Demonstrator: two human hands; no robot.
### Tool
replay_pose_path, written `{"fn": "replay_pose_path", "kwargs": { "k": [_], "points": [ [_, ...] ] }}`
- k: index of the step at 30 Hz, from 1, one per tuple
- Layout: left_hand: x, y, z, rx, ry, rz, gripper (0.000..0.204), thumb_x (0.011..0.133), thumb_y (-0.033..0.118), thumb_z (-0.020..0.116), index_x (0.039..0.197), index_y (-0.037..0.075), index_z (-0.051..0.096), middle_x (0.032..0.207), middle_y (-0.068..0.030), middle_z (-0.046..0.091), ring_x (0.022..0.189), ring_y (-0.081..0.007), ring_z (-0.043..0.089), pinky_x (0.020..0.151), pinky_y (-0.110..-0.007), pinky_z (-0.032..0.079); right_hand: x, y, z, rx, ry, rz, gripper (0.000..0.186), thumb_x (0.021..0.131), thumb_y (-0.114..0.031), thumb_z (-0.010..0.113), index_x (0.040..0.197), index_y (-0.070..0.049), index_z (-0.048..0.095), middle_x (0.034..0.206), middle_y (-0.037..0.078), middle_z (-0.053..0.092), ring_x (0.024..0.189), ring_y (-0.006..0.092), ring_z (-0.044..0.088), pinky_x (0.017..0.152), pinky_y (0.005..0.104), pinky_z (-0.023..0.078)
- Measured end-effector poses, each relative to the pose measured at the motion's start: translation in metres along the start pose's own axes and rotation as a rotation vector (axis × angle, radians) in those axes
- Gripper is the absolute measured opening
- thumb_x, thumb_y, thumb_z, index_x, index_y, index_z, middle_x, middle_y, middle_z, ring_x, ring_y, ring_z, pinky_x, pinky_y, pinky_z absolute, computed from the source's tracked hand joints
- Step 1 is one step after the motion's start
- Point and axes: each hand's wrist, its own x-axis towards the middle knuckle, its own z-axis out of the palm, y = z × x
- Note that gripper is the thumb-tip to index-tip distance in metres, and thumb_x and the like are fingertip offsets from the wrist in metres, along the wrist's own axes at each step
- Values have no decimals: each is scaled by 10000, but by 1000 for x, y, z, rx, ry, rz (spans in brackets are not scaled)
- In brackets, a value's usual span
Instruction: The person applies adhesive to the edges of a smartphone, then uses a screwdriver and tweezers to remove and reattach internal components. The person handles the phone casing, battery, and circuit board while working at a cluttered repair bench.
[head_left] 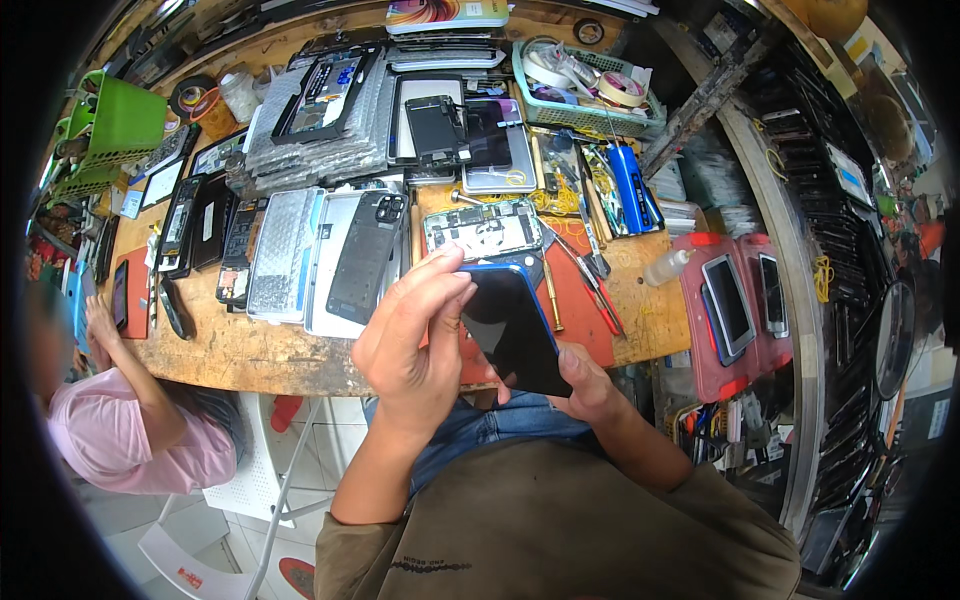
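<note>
A black-screened smartphone (505, 325) with a blue edge is tilted above the bench's front edge. My right hand (590, 385) grips its lower right side, thumb along the edge. My left hand (415, 335) is closed at the phone's upper left edge, its fingertips pinched together against it. Just beyond lies an opened phone (485, 230) with its inner parts showing, on a red mat (580, 262). Right of the held phone, a gold screwdriver (553, 297) and red-handled pliers (604, 308) rest on the mat.
A grey phone back (367, 258) lies in a white tray (318, 290). Bubble-wrap sleeves (320, 145) are stacked behind. A blue cylindrical tool (632, 185), a small bottle (667, 266) and a red case (705, 365) stand to the right. A person in pink (150, 430) sits at left.
</note>
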Motion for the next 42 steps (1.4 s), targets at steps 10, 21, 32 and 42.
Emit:
{"fn": "replay_pose_path", "kwargs": {
  "k": [10,21,32,42],
  "points": [
    [4,-3,-5,-178,-27,-116,127,890,-70,795,998,-14,760,1090,-182,788,1040,-300,774,912,-367,609,3,-21,9,-274,21,-42,817,1119,-622,410,1550,70,464,1365,132,591,1105,175,602,976,330,512],
    [-1,-11,-2,-753,-171,-407,569,893,220,897,1186,62,436,1440,-210,531,1377,-301,561,1169,-456,453,15,-23,6,-600,112,-181,746,1123,-518,474,1592,60,425,1436,168,531,1305,254,543,1106,386,442],
    [-23,-12,-8,-699,-130,-535,706,907,115,842,1477,19,437,1413,-152,517,1320,-237,540,1127,-390,469,19,-6,7,-643,244,-307,685,1098,-419,593,1562,58,430,1456,226,549,1373,322,546,1163,432,424],
    [-38,-19,-12,-524,-221,-496,827,863,174,862,1518,2,388,1429,-165,501,1320,-253,526,1147,-399,419,18,6,-14,-629,150,-233,750,1015,-411,746,1568,1,450,1487,224,598,1386,346,593,1160,450,462]
  ]
}}
